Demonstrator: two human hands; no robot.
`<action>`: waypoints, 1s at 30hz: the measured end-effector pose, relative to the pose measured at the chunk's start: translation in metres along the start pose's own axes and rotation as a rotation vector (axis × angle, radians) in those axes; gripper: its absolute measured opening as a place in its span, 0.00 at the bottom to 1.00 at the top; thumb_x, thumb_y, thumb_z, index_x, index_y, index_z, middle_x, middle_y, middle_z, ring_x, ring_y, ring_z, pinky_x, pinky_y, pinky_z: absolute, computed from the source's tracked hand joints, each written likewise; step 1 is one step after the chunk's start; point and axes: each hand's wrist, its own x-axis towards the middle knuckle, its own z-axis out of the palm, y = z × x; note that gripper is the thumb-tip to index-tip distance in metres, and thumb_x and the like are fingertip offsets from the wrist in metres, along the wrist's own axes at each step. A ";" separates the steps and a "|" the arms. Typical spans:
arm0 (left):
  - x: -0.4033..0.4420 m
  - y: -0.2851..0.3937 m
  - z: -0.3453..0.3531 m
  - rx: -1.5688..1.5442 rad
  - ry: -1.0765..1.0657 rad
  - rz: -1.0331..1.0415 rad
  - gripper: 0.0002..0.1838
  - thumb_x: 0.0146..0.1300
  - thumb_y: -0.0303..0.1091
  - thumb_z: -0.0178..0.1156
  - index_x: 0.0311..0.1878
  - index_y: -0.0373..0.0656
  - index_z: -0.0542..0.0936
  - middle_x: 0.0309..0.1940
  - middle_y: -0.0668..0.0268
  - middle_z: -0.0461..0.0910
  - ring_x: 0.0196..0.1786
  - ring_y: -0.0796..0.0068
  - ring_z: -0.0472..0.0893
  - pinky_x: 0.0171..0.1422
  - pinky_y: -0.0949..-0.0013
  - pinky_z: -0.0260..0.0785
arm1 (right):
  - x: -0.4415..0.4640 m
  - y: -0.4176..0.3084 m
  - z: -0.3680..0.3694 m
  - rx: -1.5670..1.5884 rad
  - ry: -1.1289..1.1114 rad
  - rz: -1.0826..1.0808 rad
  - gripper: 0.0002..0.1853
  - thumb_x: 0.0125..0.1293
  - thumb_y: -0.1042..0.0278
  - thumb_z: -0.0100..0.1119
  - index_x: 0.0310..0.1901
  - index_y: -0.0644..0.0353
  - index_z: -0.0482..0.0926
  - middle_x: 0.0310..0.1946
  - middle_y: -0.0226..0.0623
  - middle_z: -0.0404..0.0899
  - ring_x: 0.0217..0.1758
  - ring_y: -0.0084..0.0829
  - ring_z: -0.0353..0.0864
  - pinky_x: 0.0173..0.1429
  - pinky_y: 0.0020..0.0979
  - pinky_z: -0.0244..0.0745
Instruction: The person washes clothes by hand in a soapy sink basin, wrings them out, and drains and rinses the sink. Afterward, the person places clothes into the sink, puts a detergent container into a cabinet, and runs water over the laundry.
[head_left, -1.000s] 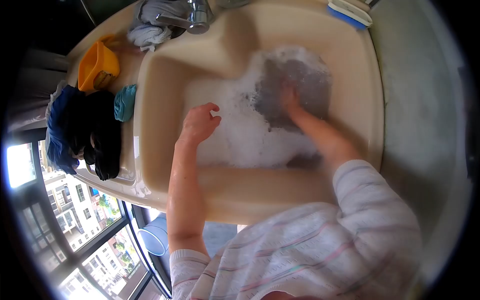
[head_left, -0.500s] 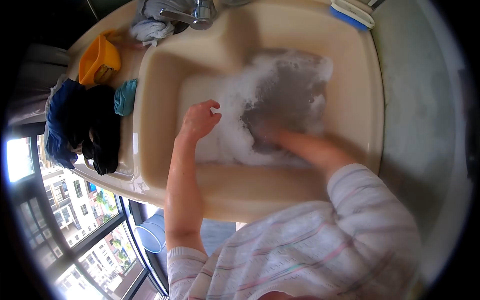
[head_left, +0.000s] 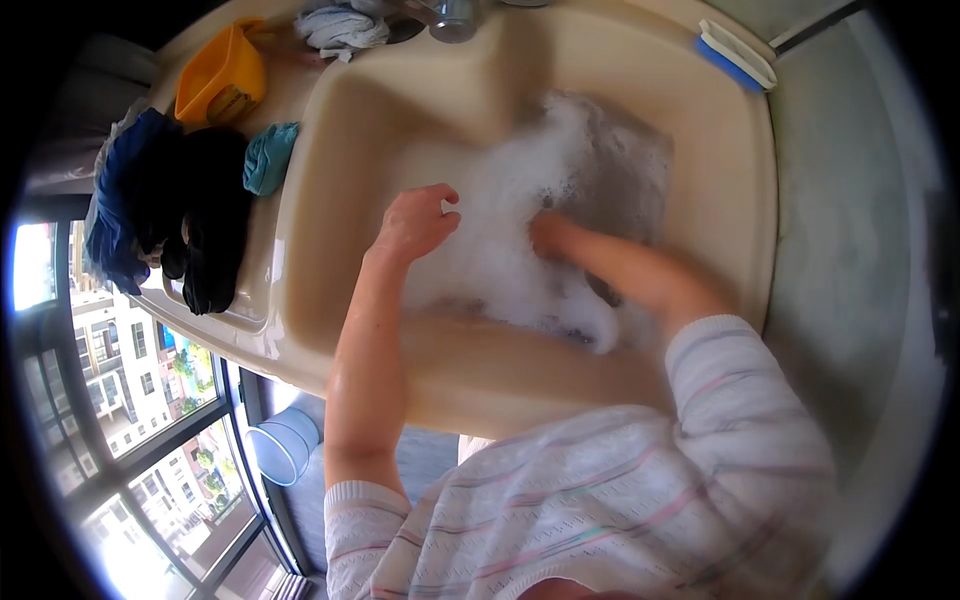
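Inside the sink (head_left: 330, 200), foamy water (head_left: 510, 200).

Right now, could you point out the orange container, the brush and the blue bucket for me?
Orange container (head_left: 249, 70): head view, on its outer side wall.
Brush (head_left: 738, 50): head view, on its white back, above the blue bristles.
Blue bucket (head_left: 305, 424): head view, on its outer wall.

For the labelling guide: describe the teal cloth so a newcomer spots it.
Find the big beige sink. On its left-hand ledge lie piled clothes, with the small crumpled teal cloth beside them, nearest the basin. Its neighbours are dark clothes and a yellow container.
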 end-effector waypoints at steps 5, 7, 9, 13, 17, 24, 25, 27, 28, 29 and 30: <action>-0.002 0.009 -0.005 0.021 -0.077 -0.072 0.18 0.53 0.35 0.54 0.48 0.47 0.76 0.40 0.61 0.79 0.49 0.61 0.75 0.54 0.62 0.67 | -0.003 -0.011 -0.008 0.005 0.162 0.007 0.16 0.56 0.62 0.48 0.43 0.57 0.80 0.48 0.41 0.76 0.51 0.43 0.73 0.51 0.52 0.67; 0.000 0.006 -0.002 0.033 -0.063 -0.053 0.18 0.53 0.36 0.54 0.48 0.47 0.76 0.40 0.61 0.79 0.49 0.61 0.75 0.54 0.62 0.67 | 0.024 0.007 0.000 0.048 0.108 -0.120 0.15 0.56 0.64 0.47 0.42 0.57 0.80 0.47 0.43 0.76 0.49 0.43 0.75 0.50 0.52 0.68; 0.000 0.006 -0.003 0.040 -0.062 -0.054 0.18 0.53 0.36 0.54 0.48 0.47 0.76 0.41 0.61 0.79 0.49 0.60 0.75 0.54 0.62 0.67 | 0.009 0.007 -0.019 0.045 0.077 -0.046 0.14 0.55 0.63 0.47 0.35 0.59 0.81 0.41 0.42 0.78 0.46 0.42 0.76 0.46 0.47 0.71; 0.000 0.005 -0.004 0.036 -0.052 -0.045 0.18 0.52 0.35 0.55 0.48 0.47 0.77 0.42 0.60 0.79 0.49 0.60 0.75 0.54 0.62 0.67 | 0.009 0.002 -0.015 0.107 0.233 -0.032 0.12 0.56 0.68 0.46 0.36 0.59 0.80 0.42 0.42 0.78 0.45 0.43 0.77 0.45 0.51 0.69; 0.000 0.004 -0.003 0.028 -0.056 -0.034 0.17 0.51 0.35 0.55 0.47 0.46 0.77 0.43 0.60 0.78 0.50 0.61 0.75 0.55 0.62 0.67 | -0.001 0.007 -0.011 0.310 0.422 0.103 0.10 0.56 0.67 0.49 0.33 0.61 0.79 0.35 0.41 0.80 0.38 0.40 0.79 0.38 0.42 0.73; 0.001 0.006 -0.001 0.016 -0.085 -0.020 0.20 0.51 0.37 0.56 0.49 0.45 0.76 0.45 0.60 0.77 0.51 0.61 0.75 0.55 0.63 0.67 | -0.049 0.040 -0.060 1.821 0.274 0.151 0.09 0.60 0.64 0.55 0.38 0.60 0.75 0.32 0.35 0.79 0.30 0.25 0.78 0.34 0.30 0.75; 0.001 0.008 -0.001 0.018 -0.105 -0.020 0.21 0.51 0.37 0.57 0.51 0.45 0.75 0.46 0.59 0.77 0.51 0.61 0.75 0.55 0.63 0.67 | -0.057 0.036 -0.066 1.943 0.277 0.121 0.09 0.61 0.64 0.55 0.38 0.60 0.74 0.32 0.34 0.79 0.29 0.23 0.77 0.34 0.29 0.75; -0.001 0.016 0.003 -0.045 -0.053 0.022 0.24 0.50 0.37 0.57 0.54 0.45 0.72 0.46 0.58 0.77 0.50 0.61 0.75 0.56 0.64 0.67 | -0.069 0.027 -0.077 2.010 0.271 0.041 0.10 0.61 0.65 0.55 0.40 0.62 0.75 0.34 0.36 0.79 0.31 0.26 0.78 0.37 0.31 0.76; -0.002 0.020 0.006 -0.075 -0.028 0.044 0.26 0.50 0.38 0.58 0.56 0.44 0.71 0.46 0.57 0.77 0.50 0.60 0.75 0.56 0.64 0.67 | -0.076 0.021 -0.083 2.029 0.270 0.021 0.11 0.61 0.65 0.55 0.40 0.62 0.75 0.34 0.36 0.79 0.32 0.27 0.78 0.38 0.31 0.76; 0.000 0.019 0.013 -0.164 -0.010 0.056 0.27 0.51 0.36 0.58 0.57 0.43 0.70 0.46 0.57 0.77 0.48 0.63 0.76 0.52 0.64 0.68 | -0.081 0.016 -0.090 2.048 0.270 0.000 0.11 0.61 0.65 0.55 0.41 0.63 0.75 0.35 0.37 0.79 0.32 0.28 0.78 0.39 0.32 0.76; 0.005 0.015 0.026 -0.254 0.006 0.069 0.27 0.51 0.34 0.58 0.57 0.42 0.68 0.45 0.57 0.76 0.46 0.65 0.76 0.49 0.64 0.69 | -0.083 0.012 -0.094 2.059 0.255 -0.058 0.12 0.61 0.65 0.55 0.42 0.64 0.75 0.35 0.38 0.79 0.33 0.28 0.78 0.39 0.32 0.76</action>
